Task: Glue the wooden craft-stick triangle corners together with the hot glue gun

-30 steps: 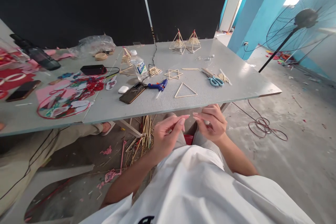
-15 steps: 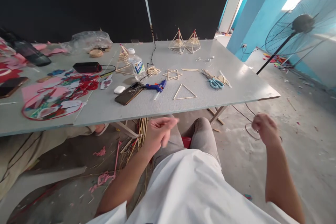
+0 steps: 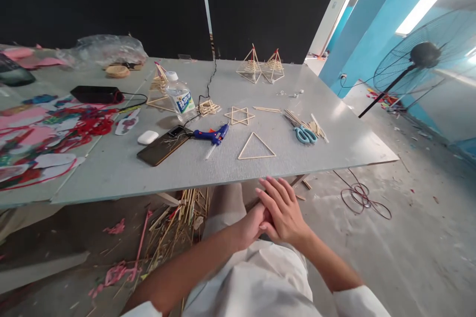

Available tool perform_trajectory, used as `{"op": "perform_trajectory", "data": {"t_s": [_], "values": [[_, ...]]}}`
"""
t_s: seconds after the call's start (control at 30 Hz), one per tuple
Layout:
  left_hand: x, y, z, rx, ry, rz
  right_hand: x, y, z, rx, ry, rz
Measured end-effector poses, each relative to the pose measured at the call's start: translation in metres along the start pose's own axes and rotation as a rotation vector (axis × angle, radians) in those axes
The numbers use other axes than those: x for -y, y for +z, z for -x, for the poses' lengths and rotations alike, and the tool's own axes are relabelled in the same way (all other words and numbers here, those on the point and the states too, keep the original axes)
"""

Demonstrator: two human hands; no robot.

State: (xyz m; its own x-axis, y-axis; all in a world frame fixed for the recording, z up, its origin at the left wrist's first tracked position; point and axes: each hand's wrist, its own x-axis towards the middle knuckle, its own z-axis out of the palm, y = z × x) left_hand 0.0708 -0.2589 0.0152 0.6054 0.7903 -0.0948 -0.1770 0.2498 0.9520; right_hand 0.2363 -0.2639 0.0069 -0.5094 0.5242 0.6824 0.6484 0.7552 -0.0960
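My right hand (image 3: 284, 210) lies across my left hand (image 3: 250, 228) just off the table's front edge, above my lap. Its fingers are stretched out, and nothing shows in them. The fingers of my left hand are hidden beneath it. Nearest to both hands on the table is a triangle of thin sticks (image 3: 256, 157). Behind that lies a six-pointed stick star (image 3: 240, 116), with a blue hot glue gun (image 3: 211, 134) to the left. Blue-handled scissors (image 3: 305, 134) rest on loose sticks at the right.
A phone (image 3: 163, 147), white earbud case (image 3: 148, 137) and water bottle (image 3: 180, 99) stand left of the glue gun. Stick pyramids (image 3: 251, 67) stand at the back. Red yarn and paper cover the left side. A cable (image 3: 362, 197) coils on the floor; a fan (image 3: 426, 54) stands right.
My two hands came together from either side, the right one now over the left. The view has shifted a little. The things on the table lie as before.
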Motion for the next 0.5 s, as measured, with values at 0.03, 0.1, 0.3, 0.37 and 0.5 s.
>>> {"op": "perform_trajectory", "data": {"t_s": [0.03, 0.1, 0.3, 0.37, 0.5], "values": [[-0.018, -0.012, 0.002, 0.017, 0.030, -0.047, -0.018, 0.000, -0.015, 0.000, -0.019, 0.007], [-0.058, -0.047, 0.001, 0.026, 0.092, -0.142, -0.069, 0.001, -0.046, -0.065, 0.070, 0.001], [-0.112, -0.163, -0.070, -0.315, 0.550, -1.115, -0.218, 0.052, -0.121, 0.235, 0.074, -0.117], [-0.103, -0.182, -0.099, -0.279, 0.571, -1.196, -0.235, 0.079, -0.131, 0.281, 0.028, -0.138], [-0.074, -0.194, -0.126, -0.206, 0.555, -1.292, -0.243, 0.114, -0.129, 0.283, 0.024, -0.189]]}}
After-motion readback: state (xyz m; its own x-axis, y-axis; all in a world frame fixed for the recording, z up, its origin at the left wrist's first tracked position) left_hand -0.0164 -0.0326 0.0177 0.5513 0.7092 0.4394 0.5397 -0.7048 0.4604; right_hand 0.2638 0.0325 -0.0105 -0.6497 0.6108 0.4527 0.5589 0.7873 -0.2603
